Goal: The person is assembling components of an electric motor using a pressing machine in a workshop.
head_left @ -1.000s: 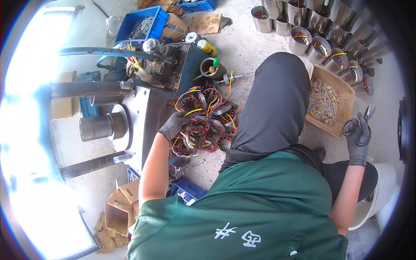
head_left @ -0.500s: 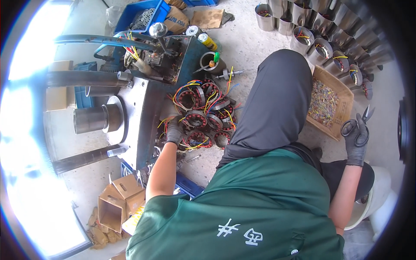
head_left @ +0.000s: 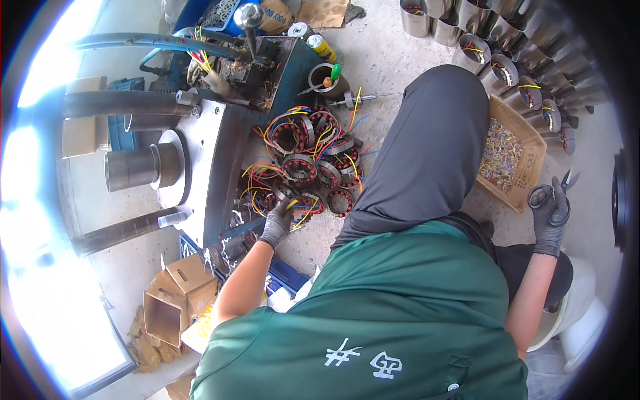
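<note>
My left hand (head_left: pixel 276 225), in a grey glove, is at the near side of a pile of motor stators (head_left: pixel 299 168). Its fingers are closed on the edge of a stator low in the pile, beside yellow wires (head_left: pixel 309 215); part of the grip is hidden. These stators are metal rings with red inner parts and loose red, yellow and blue leads. Out to the right, my gloved right hand (head_left: pixel 549 230) holds black-handled scissors (head_left: pixel 568 181), fingers by the handle loops and blades pointing up and away from me.
A press with a steel cylinder (head_left: pixel 130 169) stands left of the pile. Beyond the stators is a cup (head_left: pixel 339 89) holding tools. A carton of wire scraps (head_left: pixel 530 167) lies beside my knee (head_left: pixel 443 120). Several metal sleeves (head_left: pixel 499 75) stand at the far right.
My left hand has moved nearer and slightly right, from among the wires to a stator at the pile's near edge. My right hand keeps holding the scissors, almost unmoved. The view has shifted slightly.
</note>
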A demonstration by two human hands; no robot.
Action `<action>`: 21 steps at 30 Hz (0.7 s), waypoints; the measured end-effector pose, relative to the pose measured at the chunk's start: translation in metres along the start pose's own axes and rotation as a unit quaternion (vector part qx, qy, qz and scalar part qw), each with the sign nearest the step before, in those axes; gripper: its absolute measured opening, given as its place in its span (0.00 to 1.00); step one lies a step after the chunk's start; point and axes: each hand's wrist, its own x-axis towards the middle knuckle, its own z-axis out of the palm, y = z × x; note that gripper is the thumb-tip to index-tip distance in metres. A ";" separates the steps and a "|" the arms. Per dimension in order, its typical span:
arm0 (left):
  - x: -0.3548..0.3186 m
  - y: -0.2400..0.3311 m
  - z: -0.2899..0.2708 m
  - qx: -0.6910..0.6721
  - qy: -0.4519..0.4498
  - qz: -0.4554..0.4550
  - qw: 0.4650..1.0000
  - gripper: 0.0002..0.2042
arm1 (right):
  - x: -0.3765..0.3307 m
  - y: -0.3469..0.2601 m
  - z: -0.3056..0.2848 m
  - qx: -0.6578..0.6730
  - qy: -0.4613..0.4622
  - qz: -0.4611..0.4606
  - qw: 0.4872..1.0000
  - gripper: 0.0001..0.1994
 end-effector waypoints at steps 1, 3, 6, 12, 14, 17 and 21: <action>-0.002 0.001 -0.004 0.125 -0.089 0.003 0.988 0.27 | 0.000 -0.001 0.003 0.003 0.004 0.008 1.000 0.20; -0.006 0.000 -0.001 0.089 -0.186 0.040 0.978 0.26 | -0.001 -0.002 0.008 0.011 0.011 0.021 1.000 0.20; 0.003 -0.007 0.013 0.206 -0.262 0.037 0.942 0.19 | -0.001 -0.001 0.010 0.013 -0.012 0.017 1.000 0.20; 0.025 -0.030 0.044 0.308 -0.403 0.097 0.856 0.14 | 0.002 0.001 -0.008 0.000 -0.028 -0.002 1.000 0.19; 0.031 -0.036 0.042 0.137 -0.373 -0.036 0.917 0.13 | 0.003 0.001 -0.013 -0.016 -0.028 -0.013 0.999 0.19; 0.040 -0.039 0.036 -0.285 -0.150 -0.345 0.882 0.14 | 0.002 0.000 -0.013 -0.034 0.004 -0.025 0.999 0.19; 0.048 -0.021 0.018 -0.453 -0.127 -0.251 0.846 0.16 | -0.012 -0.017 0.001 0.011 -0.076 -0.030 0.997 0.20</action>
